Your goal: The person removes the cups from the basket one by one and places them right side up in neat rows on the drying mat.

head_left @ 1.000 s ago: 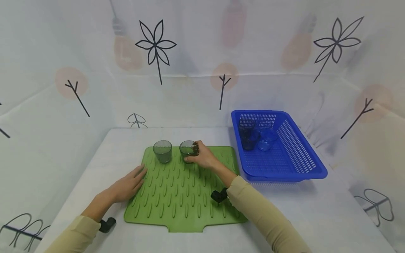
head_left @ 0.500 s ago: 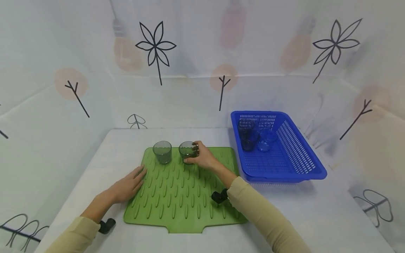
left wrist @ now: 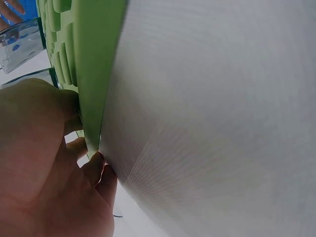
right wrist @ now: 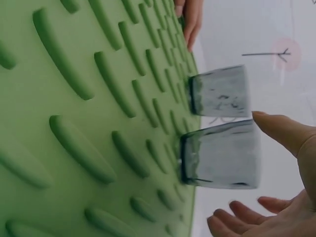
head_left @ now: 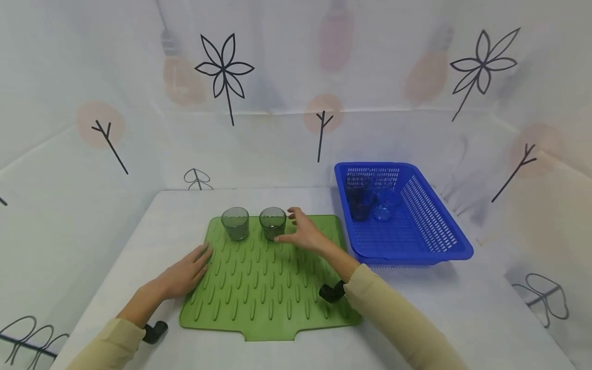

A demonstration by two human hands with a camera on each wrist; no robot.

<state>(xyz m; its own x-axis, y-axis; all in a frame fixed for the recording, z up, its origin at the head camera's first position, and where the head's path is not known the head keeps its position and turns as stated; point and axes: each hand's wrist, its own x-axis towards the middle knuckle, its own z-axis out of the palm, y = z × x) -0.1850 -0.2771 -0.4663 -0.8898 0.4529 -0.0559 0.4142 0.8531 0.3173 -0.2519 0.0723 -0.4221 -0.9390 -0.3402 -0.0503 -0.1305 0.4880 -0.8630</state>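
Two grey-tinted drinking glasses stand upright, side by side, at the back of a green ridged drying mat (head_left: pixel 268 293): the left glass (head_left: pixel 236 224) and the right glass (head_left: pixel 272 224). My right hand (head_left: pixel 306 234) is just right of the right glass, thumb and fingers spread apart. In the right wrist view the thumb and fingers stand around the nearer glass (right wrist: pixel 222 155) with a gap on the finger side. My left hand (head_left: pixel 185 272) rests at the mat's left edge, its fingertips (left wrist: pixel 106 185) along the mat's border and the white table.
A blue plastic basket (head_left: pixel 411 246) stands on the table right of the mat, with several glasses (head_left: pixel 363 203) in its left part. A patterned white cloth (head_left: pixel 268 149) hangs behind and beside the white table (head_left: pixel 324 354).
My right hand has let go of the right glass and moved slightly right, its fingers spreading. The glass stays standing on the mat. My left hand has kept its place.
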